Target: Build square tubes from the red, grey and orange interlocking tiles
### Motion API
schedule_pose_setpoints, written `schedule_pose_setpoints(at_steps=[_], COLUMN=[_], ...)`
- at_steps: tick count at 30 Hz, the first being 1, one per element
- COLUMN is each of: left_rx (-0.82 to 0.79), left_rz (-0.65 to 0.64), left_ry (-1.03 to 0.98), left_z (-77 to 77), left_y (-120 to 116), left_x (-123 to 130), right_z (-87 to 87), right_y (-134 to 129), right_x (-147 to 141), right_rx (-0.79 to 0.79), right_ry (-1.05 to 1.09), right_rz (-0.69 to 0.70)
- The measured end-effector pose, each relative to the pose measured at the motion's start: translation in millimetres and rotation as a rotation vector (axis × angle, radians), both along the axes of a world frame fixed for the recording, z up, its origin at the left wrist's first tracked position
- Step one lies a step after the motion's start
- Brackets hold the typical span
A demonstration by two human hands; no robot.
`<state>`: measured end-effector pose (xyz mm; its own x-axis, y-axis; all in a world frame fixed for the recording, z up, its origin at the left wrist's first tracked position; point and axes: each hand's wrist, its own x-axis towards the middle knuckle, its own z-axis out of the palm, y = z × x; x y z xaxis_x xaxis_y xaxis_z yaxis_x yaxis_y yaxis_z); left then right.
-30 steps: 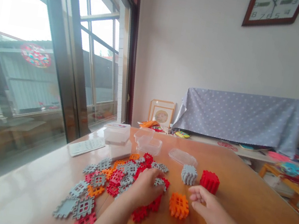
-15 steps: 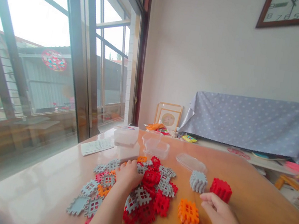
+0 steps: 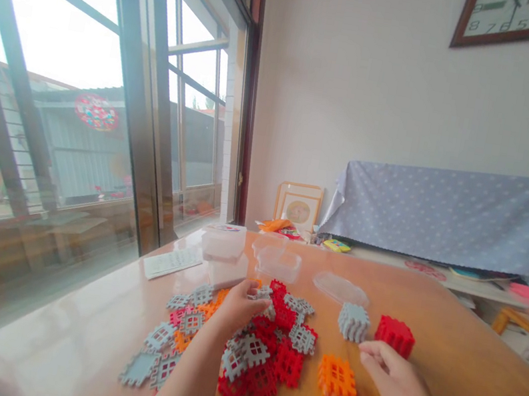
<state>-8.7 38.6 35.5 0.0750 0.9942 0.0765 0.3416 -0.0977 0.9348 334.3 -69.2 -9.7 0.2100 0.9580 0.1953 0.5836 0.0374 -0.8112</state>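
My left hand is over the far part of a loose pile of red, grey and orange notched square pieces. Its thumb and fingers lie against a grey piece; whether they grip it is hard to tell. To the right of the pile, my right hand rests at the table with its fingers close together, and nothing shows in them. Near its fingertips stand a grey stack and a red stack. An orange stack sits nearer to me, left of that hand.
Behind the pile are a lidded clear box, a white block-like box, open clear containers and a clear lid. A printed sheet lies at the left of the wooden table.
My left hand has moved slightly right over the pile, and some red and grey pieces near it have shifted. My right hand stays beside the stacks.
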Motion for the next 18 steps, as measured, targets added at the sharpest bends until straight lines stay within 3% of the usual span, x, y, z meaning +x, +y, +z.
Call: schedule_pose_setpoints(at_steps=[2, 3, 7, 11, 15, 18], left_rx=[-0.03, -0.02, 0.036, 0.002, -0.007, -0.029], left_rz=[-0.056, -0.02, 0.322, 0.49, 0.477, 0.446], left_ry=[-0.134, -0.122, 0.123, 0.32, 0.776, 0.891], left_z=[6.4, 9.4, 16.4, 14.4, 8.7, 5.2], left_y=[-2, -2, 3, 3, -4, -6], left_x=[1, 0, -16, -29, -22, -15], right_z=[1.5, 1.9, 0.3, -2.6, 0.1, 4.1], right_y=[0, 0, 2, 3, 2, -1], right_x=[0, 0, 3, 4, 1, -2], right_rx=[0.002, 0.003, -0.002, 0.008, -0.005, -0.002], right_ry=[0.012, 0.017, -0.003, -0.035, -0.062, -0.07], right_rz=[-0.002, -0.003, -0.01, -0.021, -0.014, -0.016])
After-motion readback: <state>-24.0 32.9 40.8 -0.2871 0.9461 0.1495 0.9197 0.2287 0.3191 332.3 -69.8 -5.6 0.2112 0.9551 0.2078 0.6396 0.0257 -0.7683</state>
